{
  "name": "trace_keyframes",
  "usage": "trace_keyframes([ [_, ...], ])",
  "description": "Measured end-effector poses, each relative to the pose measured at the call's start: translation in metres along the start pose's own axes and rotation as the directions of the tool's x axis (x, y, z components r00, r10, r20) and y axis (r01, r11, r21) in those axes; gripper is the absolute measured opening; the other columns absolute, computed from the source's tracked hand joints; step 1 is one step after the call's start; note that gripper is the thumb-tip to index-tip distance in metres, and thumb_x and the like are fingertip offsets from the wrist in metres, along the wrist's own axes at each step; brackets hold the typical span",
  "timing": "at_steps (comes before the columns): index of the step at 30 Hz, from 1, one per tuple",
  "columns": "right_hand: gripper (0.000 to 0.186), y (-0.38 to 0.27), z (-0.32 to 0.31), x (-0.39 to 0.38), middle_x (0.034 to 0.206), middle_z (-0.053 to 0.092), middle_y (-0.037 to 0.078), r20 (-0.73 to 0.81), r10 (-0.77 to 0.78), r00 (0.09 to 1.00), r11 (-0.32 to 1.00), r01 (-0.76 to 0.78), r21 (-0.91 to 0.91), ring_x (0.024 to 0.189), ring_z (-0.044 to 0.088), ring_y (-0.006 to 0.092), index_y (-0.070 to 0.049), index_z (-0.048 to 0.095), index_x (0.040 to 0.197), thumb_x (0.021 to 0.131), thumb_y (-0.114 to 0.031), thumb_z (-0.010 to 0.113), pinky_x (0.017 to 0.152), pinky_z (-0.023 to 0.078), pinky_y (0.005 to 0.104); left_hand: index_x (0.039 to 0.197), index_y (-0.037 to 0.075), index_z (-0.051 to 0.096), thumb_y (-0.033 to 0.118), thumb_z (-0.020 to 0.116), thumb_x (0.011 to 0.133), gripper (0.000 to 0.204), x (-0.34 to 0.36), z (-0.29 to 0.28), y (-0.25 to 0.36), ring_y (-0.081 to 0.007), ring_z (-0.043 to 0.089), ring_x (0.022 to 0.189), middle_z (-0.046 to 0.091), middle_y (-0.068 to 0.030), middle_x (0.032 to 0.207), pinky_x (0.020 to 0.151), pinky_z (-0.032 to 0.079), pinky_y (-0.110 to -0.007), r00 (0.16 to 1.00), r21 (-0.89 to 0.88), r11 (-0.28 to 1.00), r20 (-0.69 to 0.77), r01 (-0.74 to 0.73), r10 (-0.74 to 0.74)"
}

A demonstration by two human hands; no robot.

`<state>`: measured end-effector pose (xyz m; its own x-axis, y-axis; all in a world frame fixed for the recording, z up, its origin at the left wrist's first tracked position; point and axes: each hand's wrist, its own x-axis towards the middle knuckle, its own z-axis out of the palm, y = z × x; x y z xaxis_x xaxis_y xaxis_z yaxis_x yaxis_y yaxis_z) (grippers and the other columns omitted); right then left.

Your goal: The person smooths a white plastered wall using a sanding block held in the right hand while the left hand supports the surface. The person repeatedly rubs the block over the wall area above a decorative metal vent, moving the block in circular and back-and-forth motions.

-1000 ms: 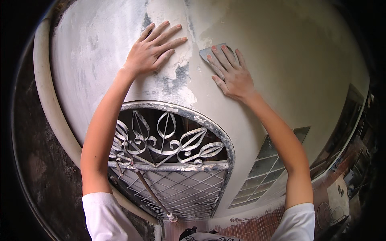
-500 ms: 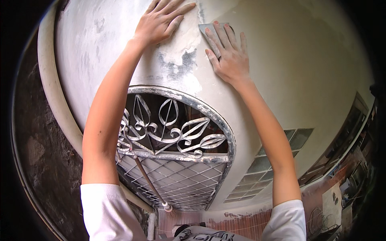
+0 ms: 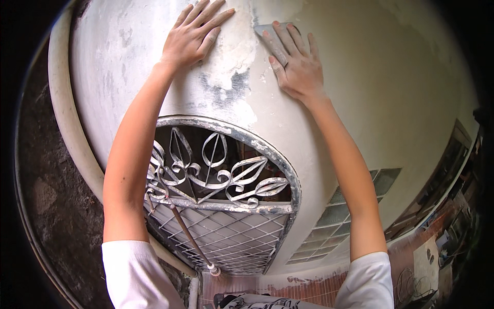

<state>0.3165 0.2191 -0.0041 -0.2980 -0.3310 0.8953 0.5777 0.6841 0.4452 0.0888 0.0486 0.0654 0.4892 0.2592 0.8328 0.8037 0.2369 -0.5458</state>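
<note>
Dusty with white powder, my left hand (image 3: pixel 188 42) lies flat on the pale plastered wall (image 3: pixel 375 87), fingers spread and holding nothing. To its right, my right hand (image 3: pixel 301 74) presses a grey sheet of sandpaper (image 3: pixel 264 30) against the wall with its outstretched fingers. Part of the sheet is hidden under them. Between and below the hands, a rough whitish patch of filler (image 3: pixel 226 64) surrounds a dark grey scraped area (image 3: pixel 234 88).
Below stands an arched metal gate (image 3: pixel 221 207) with scrollwork and a lattice. A long-handled brush (image 3: pixel 188 232) leans across it. A pale pipe (image 3: pixel 64 92) runs down the left. Lower right are glass-block panes (image 3: pixel 327 216), a reddish tiled floor (image 3: pixel 319 288) and tangled cable (image 3: pixel 411 283).
My left hand has slid a little left and down. My right hand with the sandpaper has shifted slightly, its palm a bit to the right. The view has tilted a little.
</note>
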Motion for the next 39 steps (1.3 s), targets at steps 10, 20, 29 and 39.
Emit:
trace_keyframes([
  [10,0.058,-0.05,0.001,-0.049,0.163,0.034,-0.007,0.273,-0.466,0.841,0.884,0.429,0.188,0.15,0.031,0.0161,-0.033,0.04,0.155,0.099,-0.045,0.051,0.126,0.015,0.0488,0.146,0.017,0.054,0.022,0.042,0.098,0.05,-0.004,-0.002,0.005,-0.0385,0.032,0.149,0.04,-0.0137,0.159,0.123,0.023,-0.052,0.999,-0.057,0.997,-0.005,0.049,-0.049],
  [20,0.057,-0.034,0.006,-0.025,0.165,0.031,-0.006,0.088,-0.03,0.996,0.999,0.028,0.035,0.152,0.027,0.0188,-0.03,0.041,0.155,0.1,-0.042,0.05,0.125,0.014,0.0538,0.142,0.013,0.058,0.018,0.043,0.093,0.052,-0.005,0.003,0.002,-0.0407,0.037,0.146,0.045,-0.0164,0.156,0.121,0.027,-0.051,0.996,-0.071,0.997,-0.081,0.02,-0.026],
  [29,0.056,-0.034,-0.01,-0.062,0.164,0.032,-0.009,0.226,-0.277,0.934,0.959,0.254,0.129,0.15,0.031,0.0143,-0.037,0.04,0.154,0.1,-0.041,0.05,0.127,0.013,0.0506,0.139,0.005,0.059,0.015,0.042,0.089,0.054,-0.007,0.004,0.002,-0.0407,0.04,0.144,0.048,-0.0184,0.153,0.122,0.028,-0.048,0.994,-0.098,0.994,-0.091,0.055,-0.064],
  [39,0.061,-0.091,-0.024,-0.135,0.165,0.029,-0.007,0.493,-0.14,0.859,0.983,0.061,0.173,0.152,0.027,0.0155,-0.036,0.036,0.156,0.098,-0.049,0.051,0.127,0.01,0.0533,0.139,0.004,0.059,0.015,0.043,0.088,0.054,-0.008,0.006,-0.002,-0.0384,0.04,0.144,0.051,-0.018,0.15,0.122,0.029,-0.047,0.989,-0.125,0.989,-0.109,0.082,-0.096],
])
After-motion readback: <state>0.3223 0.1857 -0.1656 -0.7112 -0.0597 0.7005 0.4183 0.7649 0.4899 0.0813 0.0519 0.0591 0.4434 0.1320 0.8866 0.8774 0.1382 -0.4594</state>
